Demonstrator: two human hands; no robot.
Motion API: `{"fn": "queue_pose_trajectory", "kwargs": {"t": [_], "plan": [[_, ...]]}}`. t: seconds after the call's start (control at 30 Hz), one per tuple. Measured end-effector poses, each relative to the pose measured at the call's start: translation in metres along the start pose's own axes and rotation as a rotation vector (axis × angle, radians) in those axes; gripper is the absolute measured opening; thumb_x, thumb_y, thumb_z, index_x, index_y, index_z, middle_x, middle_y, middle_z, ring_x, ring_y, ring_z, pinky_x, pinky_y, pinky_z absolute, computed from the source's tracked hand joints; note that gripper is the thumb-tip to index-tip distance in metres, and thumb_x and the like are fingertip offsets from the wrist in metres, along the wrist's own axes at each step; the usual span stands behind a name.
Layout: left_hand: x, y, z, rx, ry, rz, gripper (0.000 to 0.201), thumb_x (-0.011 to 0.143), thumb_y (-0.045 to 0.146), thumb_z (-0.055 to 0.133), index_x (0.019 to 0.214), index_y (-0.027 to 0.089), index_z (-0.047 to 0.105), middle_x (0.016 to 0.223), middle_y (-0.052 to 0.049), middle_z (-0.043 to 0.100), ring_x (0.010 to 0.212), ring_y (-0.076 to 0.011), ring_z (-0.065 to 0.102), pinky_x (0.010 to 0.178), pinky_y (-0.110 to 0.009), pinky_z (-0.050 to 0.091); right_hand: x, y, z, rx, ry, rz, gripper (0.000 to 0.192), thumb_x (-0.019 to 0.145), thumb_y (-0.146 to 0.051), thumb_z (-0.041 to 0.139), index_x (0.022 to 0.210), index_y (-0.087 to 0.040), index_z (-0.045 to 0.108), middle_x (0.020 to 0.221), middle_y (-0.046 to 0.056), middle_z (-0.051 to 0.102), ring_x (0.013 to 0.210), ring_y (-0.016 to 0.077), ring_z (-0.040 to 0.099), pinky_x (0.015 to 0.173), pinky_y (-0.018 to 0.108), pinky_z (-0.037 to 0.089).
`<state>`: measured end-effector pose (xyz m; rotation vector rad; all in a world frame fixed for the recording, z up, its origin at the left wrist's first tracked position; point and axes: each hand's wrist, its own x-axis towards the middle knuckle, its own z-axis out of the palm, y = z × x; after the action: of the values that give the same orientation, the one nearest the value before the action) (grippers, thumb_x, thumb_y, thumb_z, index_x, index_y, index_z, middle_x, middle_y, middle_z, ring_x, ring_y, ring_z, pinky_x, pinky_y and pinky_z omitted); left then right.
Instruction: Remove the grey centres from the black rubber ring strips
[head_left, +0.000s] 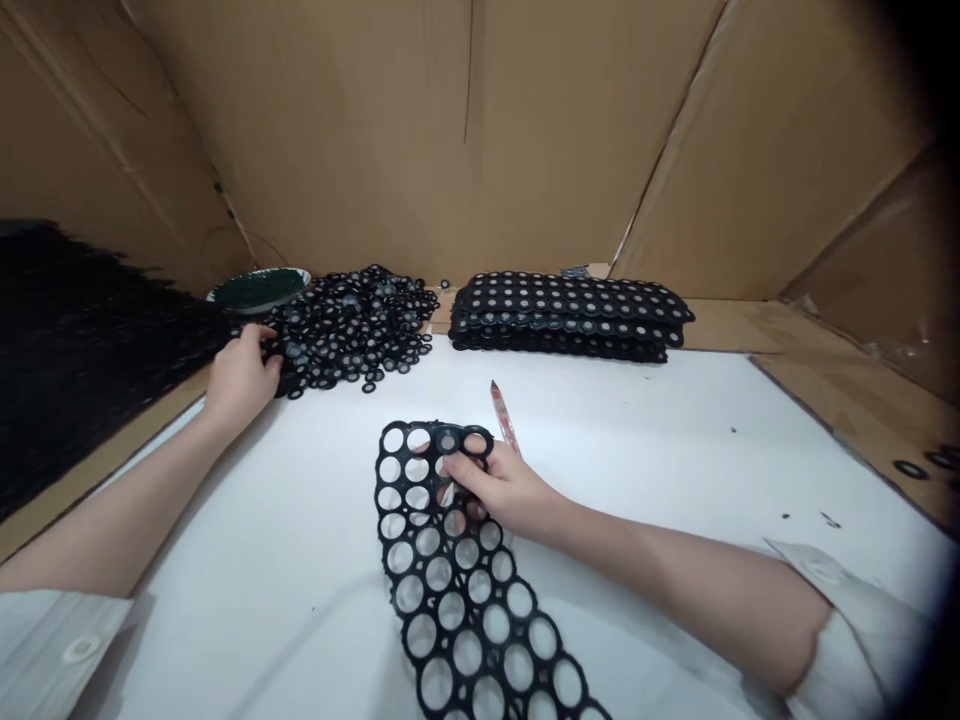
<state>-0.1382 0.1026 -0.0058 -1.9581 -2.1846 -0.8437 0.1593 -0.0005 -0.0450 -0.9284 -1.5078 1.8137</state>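
A black rubber sheet with rows of round holes (439, 575) hangs toward me over the white tabletop, and my right hand (502, 485) grips its upper right corner, thumb on top. One hole near that thumb seems to hold a small ring. My left hand (244, 375) is at the left edge of a heap of small black rings (352, 330), thumb and fingertips bent around something among them. What those fingertips pinch, if anything, is too small to make out. Just beyond my right hand lies a pointed reddish pen-like tool (504, 415), partly covered by the hand.
Behind the tabletop (637, 430), a stack of black sheets with light dots (562, 315) lies near the cardboard wall (375, 130). A bowl of dark green bits (259, 290) stands by the heap. A dark bristly mass (82, 350) borders the left. Some rings (911, 469) lie far right.
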Motion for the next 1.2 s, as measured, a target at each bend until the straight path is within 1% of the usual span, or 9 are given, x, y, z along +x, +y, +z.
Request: {"fn": "queue_pose_trajectory", "kwargs": {"t": [0.17,0.33,0.5,0.7,0.87,0.97,1.03,1.1,1.2], "plan": [[0.003,-0.01,0.009,0.02,0.004,-0.006,0.038,0.07,0.026,0.057,0.102,0.016,0.039,0.073,0.0,0.044,0.072,-0.0179,0.046,0.072,-0.033,0.04,-0.003,-0.007,-0.001,-0.023,0.004,-0.035,0.039,0.084,-0.044,0.039,0.117,-0.025,0.048,0.073,0.0,0.059,0.049,0.0077,0.055,0.05,0.025,0.047],[0.003,-0.011,0.01,0.047,0.084,0.024,0.03,0.068,0.031,0.061,0.085,0.017,0.04,0.074,0.001,0.041,0.069,-0.015,0.042,0.072,-0.032,0.042,-0.003,-0.006,-0.001,-0.05,0.016,-0.041,0.041,0.084,-0.046,0.039,0.118,-0.025,0.047,0.074,0.001,0.06,0.049,0.0077,0.056,0.047,0.022,0.046],[-0.001,-0.01,0.007,0.112,0.025,0.115,0.02,0.073,0.033,0.055,0.071,0.019,0.043,0.071,0.0,0.038,0.073,-0.0164,0.041,0.076,-0.033,0.041,-0.002,-0.003,-0.002,-0.041,0.014,-0.064,0.041,0.083,-0.048,0.039,0.117,-0.026,0.047,0.076,0.001,0.06,0.049,0.0073,0.057,0.043,0.019,0.042],[-0.007,-0.003,0.01,0.153,0.026,0.155,0.018,0.079,0.03,0.046,0.069,0.016,0.051,0.069,-0.002,0.04,0.073,-0.0186,0.044,0.076,-0.033,0.04,-0.002,-0.002,-0.002,-0.066,0.033,-0.049,0.044,0.082,-0.05,0.039,0.118,-0.024,0.048,0.077,0.002,0.063,0.047,0.0064,0.055,0.044,0.019,0.041],[-0.019,0.02,-0.002,0.153,0.267,0.173,0.022,0.085,0.025,0.036,0.092,0.014,0.053,0.087,-0.006,0.05,0.088,-0.0195,0.047,0.082,-0.034,0.039,-0.003,-0.004,-0.002,-0.057,0.002,-0.062,0.042,0.084,-0.047,0.038,0.118,-0.025,0.048,0.078,0.002,0.061,0.05,0.0069,0.056,0.046,0.019,0.043],[-0.047,0.048,-0.013,0.004,0.45,0.377,0.018,0.085,0.023,0.038,0.091,0.015,0.054,0.085,-0.005,0.056,0.08,-0.0158,0.05,0.077,-0.031,0.042,-0.003,-0.004,-0.001,-0.07,-0.012,-0.049,0.039,0.085,-0.045,0.038,0.115,-0.024,0.05,0.079,0.002,0.06,0.052,0.0073,0.056,0.047,0.021,0.045],[-0.074,0.07,-0.015,-0.107,0.374,0.631,0.011,0.08,0.021,0.049,0.089,0.018,0.054,0.081,-0.003,0.059,0.074,-0.0153,0.052,0.071,-0.031,0.043,-0.003,-0.003,0.0,-0.087,-0.011,-0.046,0.036,0.085,-0.044,0.038,0.11,-0.022,0.052,0.08,0.002,0.059,0.052,0.0074,0.055,0.048,0.021,0.046],[-0.1,0.091,-0.013,-0.181,0.182,0.855,0.028,0.073,0.027,0.06,0.099,0.02,0.051,0.085,-0.004,0.06,0.077,-0.0179,0.054,0.069,-0.032,0.043,-0.002,-0.001,0.001,-0.143,-0.007,-0.077,0.032,0.085,-0.042,0.038,0.1,-0.02,0.055,0.077,0.001,0.059,0.053,0.0076,0.054,0.05,0.022,0.046],[-0.125,0.111,-0.007,-0.284,-0.085,0.872,0.017,0.08,0.022,0.049,0.097,0.019,0.052,0.086,-0.005,0.061,0.077,-0.017,0.054,0.068,-0.031,0.042,0.0,-0.001,0.004,-0.266,-0.01,-0.145,0.027,0.086,-0.038,0.039,0.088,-0.017,0.056,0.074,0.0,0.058,0.055,0.0077,0.053,0.056,0.022,0.046]]}}
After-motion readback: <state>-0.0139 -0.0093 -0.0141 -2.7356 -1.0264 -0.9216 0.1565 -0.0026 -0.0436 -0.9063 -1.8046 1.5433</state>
